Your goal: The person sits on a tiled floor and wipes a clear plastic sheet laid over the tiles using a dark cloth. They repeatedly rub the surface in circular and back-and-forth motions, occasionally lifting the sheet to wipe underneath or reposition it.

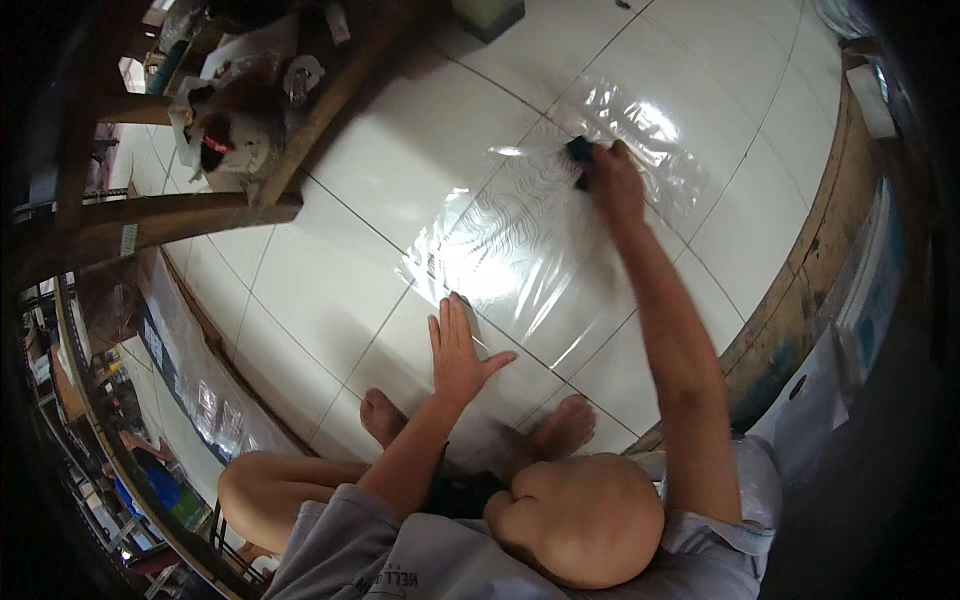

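Note:
A clear plastic sheet (555,250) lies over the white floor tiles in front of me, creased and shiny, with wavy dark lines across its middle. My left hand (460,355) lies flat with fingers stretched toward the sheet's near left edge, fingertips at or just on it, thumb spread to the side. Farther out, my right hand (618,180) closes around a small dark object (580,152) at the sheet's far part. Only the dark object's left end shows past my fingers, so its kind is not clear.
Wooden furniture legs (240,205) with a lower shelf of cluttered items stand at the left. A worn wooden edge (800,270) curves along the right side. My bare feet (565,425) rest on the tiles close to me. A pale green container (488,15) is at the top.

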Motion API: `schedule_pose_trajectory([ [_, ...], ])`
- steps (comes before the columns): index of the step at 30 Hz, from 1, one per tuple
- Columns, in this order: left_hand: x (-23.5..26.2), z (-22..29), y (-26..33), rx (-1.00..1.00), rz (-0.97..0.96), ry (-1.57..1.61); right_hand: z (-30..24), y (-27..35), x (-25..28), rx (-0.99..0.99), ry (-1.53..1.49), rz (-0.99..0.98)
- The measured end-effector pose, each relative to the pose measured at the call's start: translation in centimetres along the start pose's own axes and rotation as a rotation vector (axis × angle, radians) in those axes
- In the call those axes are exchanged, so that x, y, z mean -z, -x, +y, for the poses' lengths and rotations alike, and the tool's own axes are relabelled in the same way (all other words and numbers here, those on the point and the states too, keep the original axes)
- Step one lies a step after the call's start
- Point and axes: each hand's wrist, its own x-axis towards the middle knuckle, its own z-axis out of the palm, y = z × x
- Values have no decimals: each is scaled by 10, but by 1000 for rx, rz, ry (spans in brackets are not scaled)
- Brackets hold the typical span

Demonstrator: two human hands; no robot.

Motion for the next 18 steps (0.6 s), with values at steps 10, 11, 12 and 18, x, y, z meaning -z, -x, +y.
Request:
schedule_pose_trajectory([
  [10,16,-30,-9,-21,169,-77,-107,149,-47,462,-153,-434],
  [11,16,-34,-9,-5,103,-120,-118,169,-51,497,-149,-445],
  [12,18,-37,-9,18,42,-167,-127,174,-51,538,-150,-458],
  [18,19,-34,-11,51,-7,-163,-24,51,-54,266,-10,70],
])
